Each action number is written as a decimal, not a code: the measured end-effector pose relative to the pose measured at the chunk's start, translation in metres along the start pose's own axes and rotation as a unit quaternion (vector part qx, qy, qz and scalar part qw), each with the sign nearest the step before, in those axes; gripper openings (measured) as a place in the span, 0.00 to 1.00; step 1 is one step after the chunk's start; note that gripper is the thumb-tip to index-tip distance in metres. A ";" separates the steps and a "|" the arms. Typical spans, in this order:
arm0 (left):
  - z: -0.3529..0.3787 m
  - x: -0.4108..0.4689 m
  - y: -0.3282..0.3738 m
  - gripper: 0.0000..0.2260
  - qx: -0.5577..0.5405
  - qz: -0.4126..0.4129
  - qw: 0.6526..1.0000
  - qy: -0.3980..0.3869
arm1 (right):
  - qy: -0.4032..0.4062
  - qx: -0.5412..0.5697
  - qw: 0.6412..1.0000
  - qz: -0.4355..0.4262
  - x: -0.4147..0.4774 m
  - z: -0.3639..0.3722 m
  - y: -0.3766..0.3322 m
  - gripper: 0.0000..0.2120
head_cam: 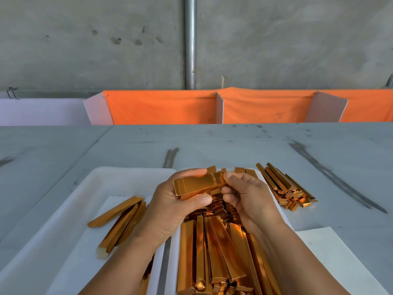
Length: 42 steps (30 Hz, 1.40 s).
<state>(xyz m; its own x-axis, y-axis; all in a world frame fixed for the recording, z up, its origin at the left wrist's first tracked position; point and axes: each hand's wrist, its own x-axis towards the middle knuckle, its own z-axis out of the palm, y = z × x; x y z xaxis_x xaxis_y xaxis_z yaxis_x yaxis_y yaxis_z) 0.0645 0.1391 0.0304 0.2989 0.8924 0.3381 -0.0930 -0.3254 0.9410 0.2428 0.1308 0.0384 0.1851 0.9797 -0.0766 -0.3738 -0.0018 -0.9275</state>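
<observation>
My left hand (170, 207) grips a flat gold foil card blank (195, 185), held level above the table with fingers over its top edge and thumb under it. At the blank's right end, my right hand (246, 196) pinches it between thumb and fingers. Below both hands lies a heap of flat gold blanks (214, 252) in a white tray (173, 262). Several folded gold sticks (121, 220) lie in another white tray (63, 220) to the left.
A stack of folded gold sticks (285, 186) lies on the grey table (234, 145) at the right. A white sheet (331, 252) lies at the near right. Orange cloth dividers (170, 107) stand along the table's far edge, with a metal pole (190, 43) behind.
</observation>
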 end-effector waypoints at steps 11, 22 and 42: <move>-0.002 0.006 -0.003 0.12 -0.021 0.042 0.997 0.069 | -0.090 -0.110 0.990 0.001 -0.005 0.003 0.006 0.10; -0.001 0.002 -0.008 0.16 0.290 0.053 0.950 0.106 | -0.091 -0.149 0.984 -0.046 -0.008 0.006 0.007 0.09; 0.001 0.000 -0.012 0.22 0.537 0.052 0.833 0.122 | -0.004 -0.262 0.938 -0.229 -0.010 0.009 0.014 0.09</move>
<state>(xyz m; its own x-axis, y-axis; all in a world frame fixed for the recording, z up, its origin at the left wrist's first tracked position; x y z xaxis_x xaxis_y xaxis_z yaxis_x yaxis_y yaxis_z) 0.0665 0.1433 0.0189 0.1287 0.8363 0.5329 0.8360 -0.3806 0.3953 0.2274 0.1233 0.0292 0.2099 0.9036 0.3735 0.2412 0.3223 -0.9154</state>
